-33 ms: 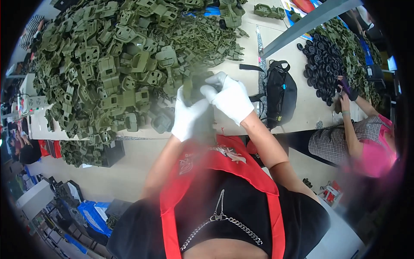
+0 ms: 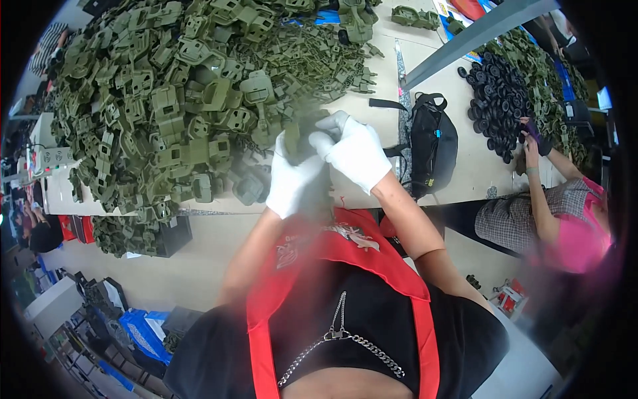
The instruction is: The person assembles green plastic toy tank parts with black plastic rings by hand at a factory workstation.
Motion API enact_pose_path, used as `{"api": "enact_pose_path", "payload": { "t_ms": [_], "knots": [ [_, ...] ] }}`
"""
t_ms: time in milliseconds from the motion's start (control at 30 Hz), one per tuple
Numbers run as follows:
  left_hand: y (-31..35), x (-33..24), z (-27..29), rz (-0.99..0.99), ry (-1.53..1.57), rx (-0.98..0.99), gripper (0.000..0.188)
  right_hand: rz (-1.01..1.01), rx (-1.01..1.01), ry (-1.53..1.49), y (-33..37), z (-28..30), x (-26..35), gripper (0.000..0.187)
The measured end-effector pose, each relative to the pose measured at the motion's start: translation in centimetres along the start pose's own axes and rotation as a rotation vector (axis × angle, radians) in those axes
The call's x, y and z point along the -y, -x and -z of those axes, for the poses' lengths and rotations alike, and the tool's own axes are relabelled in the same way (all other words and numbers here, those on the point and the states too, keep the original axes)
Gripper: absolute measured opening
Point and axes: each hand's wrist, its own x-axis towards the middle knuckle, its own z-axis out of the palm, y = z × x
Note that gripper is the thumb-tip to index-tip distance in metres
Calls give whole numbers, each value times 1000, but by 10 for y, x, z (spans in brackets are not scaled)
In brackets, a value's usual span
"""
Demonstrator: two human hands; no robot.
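Observation:
In white gloves, my left hand [image 2: 290, 179] and my right hand [image 2: 355, 151] meet over the near part of the table. Between them is an olive-green plastic part [image 2: 292, 137], its outline blurred by a hazy patch in the picture. The left fingers wrap round its near-left side. My right hand has its fingers bent and pinched against the far-right side. Just beyond and to the left rises a big heap of olive-green plastic parts [image 2: 169, 110], apparently toy vehicle pieces. A spread of smaller green pieces [image 2: 312, 56] lies farther back.
A black bag [image 2: 432, 143] lies right of my hands, under a slanting grey metal bar [image 2: 475, 43]. Beyond it, a co-worker's hands [image 2: 531, 143] are beside a pile of black wheels [image 2: 495, 100]. A dark box [image 2: 174, 236] with green parts stands below the table's left edge.
My left hand has tilted very slightly to the right around the green part. My right hand shows no visible movement.

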Motion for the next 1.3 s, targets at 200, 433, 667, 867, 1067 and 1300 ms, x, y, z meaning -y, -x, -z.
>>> {"api": "enact_pose_path", "payload": {
  "t_ms": [200, 433, 667, 867, 1067, 1300],
  "knots": [
    [3, 3, 0, -54, -4, -59, 54, 145, -137, 132, -6, -11, 4, 26],
    [3, -4, -8, -102, -206, -108, 49, 396, -227, 318, -4, -13, 9, 16],
    [-2, 1, 23, 0, -225, 31, 51, 258, -60, -116, -20, -15, -24, 25],
    [4, 15, 57, 511, 568, 77, 62, 47, -312, 238, -134, 16, -136, 43],
    [30, 25, 58, 483, 416, 112, 47, 79, -223, 469, -151, 27, -194, 32],
    [2, -3, 61, 238, 467, -216, 26, 430, 337, 157, 10, 10, -6, 26]
  ]
}}
